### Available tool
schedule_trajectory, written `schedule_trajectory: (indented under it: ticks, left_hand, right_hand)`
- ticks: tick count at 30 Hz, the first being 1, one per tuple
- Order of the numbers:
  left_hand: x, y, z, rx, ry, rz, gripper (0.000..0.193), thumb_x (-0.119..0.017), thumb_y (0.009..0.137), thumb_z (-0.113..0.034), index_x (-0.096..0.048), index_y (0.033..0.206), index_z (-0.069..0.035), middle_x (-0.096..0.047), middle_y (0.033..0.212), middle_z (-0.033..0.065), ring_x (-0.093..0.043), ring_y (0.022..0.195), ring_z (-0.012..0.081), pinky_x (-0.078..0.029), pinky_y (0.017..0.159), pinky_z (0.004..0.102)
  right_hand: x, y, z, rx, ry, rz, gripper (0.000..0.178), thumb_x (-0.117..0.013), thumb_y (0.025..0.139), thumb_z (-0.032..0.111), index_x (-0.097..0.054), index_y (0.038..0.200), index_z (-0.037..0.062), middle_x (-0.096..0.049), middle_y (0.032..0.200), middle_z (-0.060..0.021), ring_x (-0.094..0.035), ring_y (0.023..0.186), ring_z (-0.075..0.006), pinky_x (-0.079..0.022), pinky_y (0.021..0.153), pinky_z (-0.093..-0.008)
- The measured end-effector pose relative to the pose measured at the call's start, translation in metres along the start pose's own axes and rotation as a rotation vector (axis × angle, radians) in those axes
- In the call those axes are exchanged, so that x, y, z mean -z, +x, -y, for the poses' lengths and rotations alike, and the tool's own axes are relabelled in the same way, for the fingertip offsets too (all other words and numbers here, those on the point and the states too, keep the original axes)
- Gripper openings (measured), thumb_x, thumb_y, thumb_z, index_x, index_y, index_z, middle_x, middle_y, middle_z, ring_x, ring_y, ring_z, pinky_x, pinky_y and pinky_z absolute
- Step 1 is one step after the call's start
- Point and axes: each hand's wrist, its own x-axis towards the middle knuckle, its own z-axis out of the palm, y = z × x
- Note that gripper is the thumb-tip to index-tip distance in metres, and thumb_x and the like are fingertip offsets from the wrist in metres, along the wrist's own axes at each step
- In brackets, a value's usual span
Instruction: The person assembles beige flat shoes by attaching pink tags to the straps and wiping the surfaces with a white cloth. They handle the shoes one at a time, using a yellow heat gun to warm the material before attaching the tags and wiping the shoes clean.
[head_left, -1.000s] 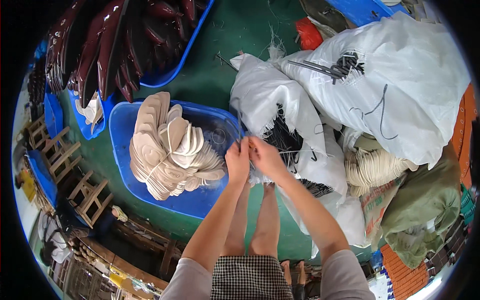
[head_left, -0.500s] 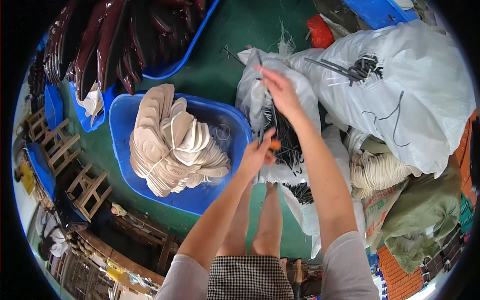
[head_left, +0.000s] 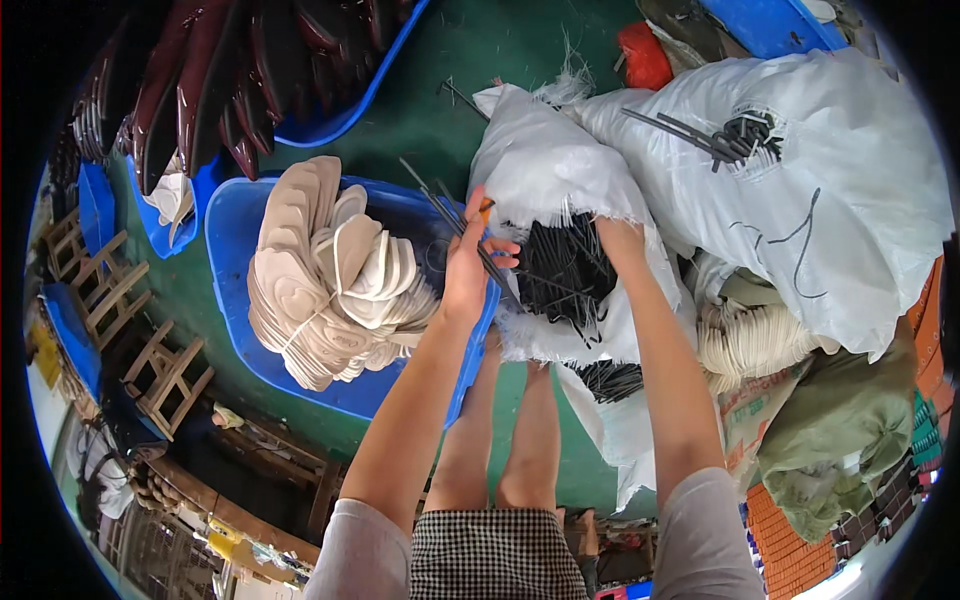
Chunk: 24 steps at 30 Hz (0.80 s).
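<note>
My left hand [head_left: 468,265] is closed on a few thin black rods [head_left: 438,203], which slant across the palm above the blue tub's right edge. A small orange piece [head_left: 487,208] shows by its fingers; what it belongs to is hidden. My right hand [head_left: 620,240] reaches into the mouth of a white woven sack [head_left: 540,140], its fingers out of sight inside. Many similar black rods [head_left: 565,265] fill that opening. In the blue tub [head_left: 228,290] to the left lies a tied bundle of beige sole-shaped pieces [head_left: 300,270].
Glossy dark red pieces [head_left: 205,80] are piled at the upper left. Another white sack [head_left: 830,150] with black rods poking through stands on the right. Below it are stacked cream pieces [head_left: 755,340] and an olive sack [head_left: 850,420]. Wooden frames [head_left: 165,385] stand at left.
My right hand has gone down from above the sack into its mouth, which now gapes wider. My left hand has moved up and left, turning so the rods show clearly.
</note>
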Motion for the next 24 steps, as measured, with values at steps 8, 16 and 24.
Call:
schedule_trajectory:
  ticks: [8,16,24]
  left_hand:
    - [0.010,-0.076,-0.004,-0.022,0.333,-0.062,0.040,-0.037,0.106,-0.027,-0.049,0.139,-0.008,-0.065,0.120,0.0098,-0.059,0.062,0.0089,-0.050,0.057,0.0229]
    - [0.048,-0.232,0.032,0.235,0.332,-0.164,0.033,-0.041,0.106,-0.024,-0.059,0.124,-0.005,-0.067,0.089,0.0027,-0.052,0.058,0.0050,-0.045,0.053,0.0211]
    - [0.088,-0.310,0.062,0.341,0.327,-0.287,0.031,-0.042,0.105,-0.025,-0.062,0.118,-0.005,-0.049,0.058,0.0000,-0.047,0.047,0.0084,-0.039,0.045,0.0256]
  right_hand:
    - [0.011,0.029,0.041,-0.345,0.079,0.263,0.052,-0.057,0.086,0.051,-0.073,0.106,0.0055,-0.067,0.116,-0.0214,-0.064,0.109,-0.0353,-0.049,0.095,-0.0422]
    - [-0.016,0.036,0.049,-0.349,0.165,0.074,0.050,-0.054,0.089,0.047,-0.068,0.118,0.0085,-0.066,0.118,-0.0194,-0.063,0.110,-0.0373,-0.050,0.095,-0.0440]
    - [0.014,-0.009,-0.008,-0.273,0.551,0.134,0.058,-0.061,0.085,0.047,-0.066,0.108,-0.0065,-0.068,0.109,-0.0263,-0.068,0.102,-0.0364,-0.054,0.087,-0.0450]
